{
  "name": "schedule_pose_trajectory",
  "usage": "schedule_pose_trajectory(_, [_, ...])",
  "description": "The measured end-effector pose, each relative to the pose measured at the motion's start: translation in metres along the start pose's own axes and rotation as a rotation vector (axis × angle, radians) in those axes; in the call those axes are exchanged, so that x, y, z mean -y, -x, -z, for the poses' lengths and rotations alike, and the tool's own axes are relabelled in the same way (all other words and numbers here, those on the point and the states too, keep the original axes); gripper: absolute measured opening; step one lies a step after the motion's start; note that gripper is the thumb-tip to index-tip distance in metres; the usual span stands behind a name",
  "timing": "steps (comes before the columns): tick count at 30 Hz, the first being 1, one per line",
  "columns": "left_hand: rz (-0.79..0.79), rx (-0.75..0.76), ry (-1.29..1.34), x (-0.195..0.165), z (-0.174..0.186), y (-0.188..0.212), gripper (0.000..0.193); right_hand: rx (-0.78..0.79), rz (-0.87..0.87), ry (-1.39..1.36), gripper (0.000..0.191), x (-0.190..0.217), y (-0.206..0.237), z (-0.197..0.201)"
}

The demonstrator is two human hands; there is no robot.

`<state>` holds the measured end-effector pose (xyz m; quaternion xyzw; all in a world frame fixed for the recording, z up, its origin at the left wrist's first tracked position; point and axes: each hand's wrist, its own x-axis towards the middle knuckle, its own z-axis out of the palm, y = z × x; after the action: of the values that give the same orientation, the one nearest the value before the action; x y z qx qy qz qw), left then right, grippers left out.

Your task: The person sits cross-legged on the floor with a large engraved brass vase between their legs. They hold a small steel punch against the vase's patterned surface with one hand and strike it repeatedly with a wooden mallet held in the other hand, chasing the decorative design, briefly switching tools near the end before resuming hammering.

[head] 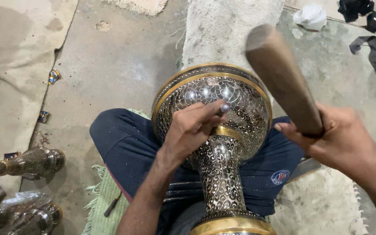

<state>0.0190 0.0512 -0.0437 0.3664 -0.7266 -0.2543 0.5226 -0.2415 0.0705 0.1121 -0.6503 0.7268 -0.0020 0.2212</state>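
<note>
Engraved brass vase [216,130] lies across the lap. Left hand [192,128] rests on its bowl, fingers pinched round a thin tool [223,109]. Right hand [342,141], right of the vase, grips a wooden mallet handle [281,78], raised, blurred.

Bare forearms; dark blue shorts, apparently badge-marked.

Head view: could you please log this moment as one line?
left hand: pinches small tool against engraved brass vase | right hand: grips raised wooden mallet | vase across lap
</note>
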Motion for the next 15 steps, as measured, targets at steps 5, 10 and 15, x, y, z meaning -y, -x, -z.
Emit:
schedule_pose_trajectory(5, [-0.036, 0.004, 0.038, 0.0, 0.006, 0.0, 0.028, 0.056, -0.018, 0.354, 0.024, 0.002, 0.001, -0.002])
schedule_pose_trajectory(10, [0.026, 0.06, -0.03, 0.007, 0.0, 0.004, 0.041, -0.04, 0.107, 0.404, 0.029, 0.011, 0.004, 0.002])
schedule_pose_trajectory(15, [-0.071, 0.038, -0.008, 0.019, -0.007, 0.004, 0.042, -0.02, 0.167, 0.35, 0.03, 0.016, 0.004, 0.001])
